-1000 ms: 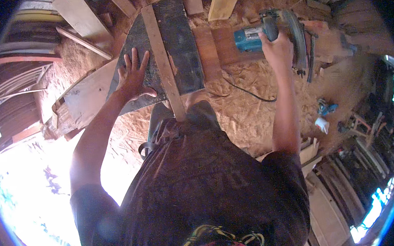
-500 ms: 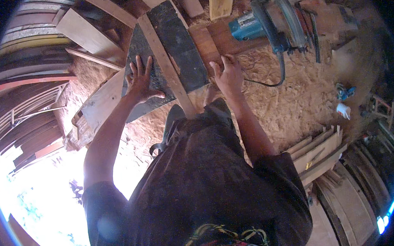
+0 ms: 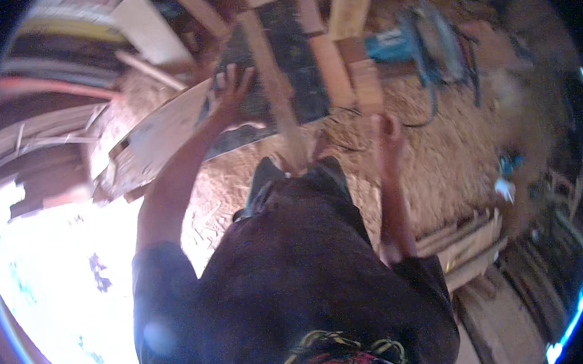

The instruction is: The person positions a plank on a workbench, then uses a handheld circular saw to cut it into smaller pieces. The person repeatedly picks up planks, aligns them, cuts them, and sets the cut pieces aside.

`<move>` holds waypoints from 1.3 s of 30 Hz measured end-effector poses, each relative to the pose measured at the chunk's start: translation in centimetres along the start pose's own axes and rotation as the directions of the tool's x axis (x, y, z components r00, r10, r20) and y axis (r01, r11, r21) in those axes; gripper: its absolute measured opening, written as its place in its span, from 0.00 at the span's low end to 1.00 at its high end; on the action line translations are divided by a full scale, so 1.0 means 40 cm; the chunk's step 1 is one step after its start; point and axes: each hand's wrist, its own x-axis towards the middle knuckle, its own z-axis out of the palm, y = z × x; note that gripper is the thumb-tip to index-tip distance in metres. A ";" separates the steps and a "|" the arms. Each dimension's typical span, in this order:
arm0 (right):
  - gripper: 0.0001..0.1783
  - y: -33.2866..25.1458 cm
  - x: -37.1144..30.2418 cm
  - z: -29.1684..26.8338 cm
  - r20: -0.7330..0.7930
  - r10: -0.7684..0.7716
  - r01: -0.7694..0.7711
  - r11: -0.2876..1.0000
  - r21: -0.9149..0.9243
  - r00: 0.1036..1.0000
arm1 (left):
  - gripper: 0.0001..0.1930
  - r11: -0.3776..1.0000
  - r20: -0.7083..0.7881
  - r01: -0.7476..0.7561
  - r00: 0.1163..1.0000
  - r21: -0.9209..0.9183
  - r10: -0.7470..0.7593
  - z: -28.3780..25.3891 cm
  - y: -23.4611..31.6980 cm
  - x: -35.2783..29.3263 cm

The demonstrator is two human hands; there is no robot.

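Note:
My left hand (image 3: 228,100) lies with spread fingers on a black board (image 3: 301,68), left of a narrow wooden strip (image 3: 267,57) that runs lengthwise over it. My right hand (image 3: 387,135), smeared by motion, is closed at the lower end of a short wooden block (image 3: 367,87), right of the black board. A reddish-brown piece of wood (image 3: 333,69) lies between that block and the black board. Beyond the block rests a teal circular saw (image 3: 423,47), its cord curving down near my right hand.
Sawdust covers the ground (image 3: 436,153). A pale plank (image 3: 168,126) extends left from under the black board. Stacked boards line the left side, and more timber (image 3: 469,241) lies at lower right. A white container (image 3: 504,189) stands at the right.
My right hand has moved right and nearer, away from the black board, with the short wooden block at its fingers. The left hand stays on the board. The whole view has shifted.

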 end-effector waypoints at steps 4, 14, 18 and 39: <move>0.20 -0.125 -0.005 0.017 -0.022 0.012 -0.010 0.995 0.101 1.000 | 0.64 0.997 -0.031 0.012 0.999 -0.080 -0.015 -0.032 0.054 -0.048; 0.18 -0.575 -0.380 0.387 0.831 -0.532 0.143 0.846 0.513 0.161 | 0.33 0.937 -0.176 -0.069 0.984 -0.343 0.008 0.204 0.275 -0.392; 0.25 -0.557 -0.515 0.453 0.680 -0.718 0.425 0.666 0.613 0.147 | 0.29 0.834 -0.098 0.041 0.989 -0.550 -0.114 0.256 0.201 -0.507; 0.20 -0.165 -0.274 0.146 0.135 0.127 -0.145 0.980 0.137 0.983 | 0.32 0.866 -0.584 0.047 0.719 -0.498 -0.376 0.121 -0.148 -0.427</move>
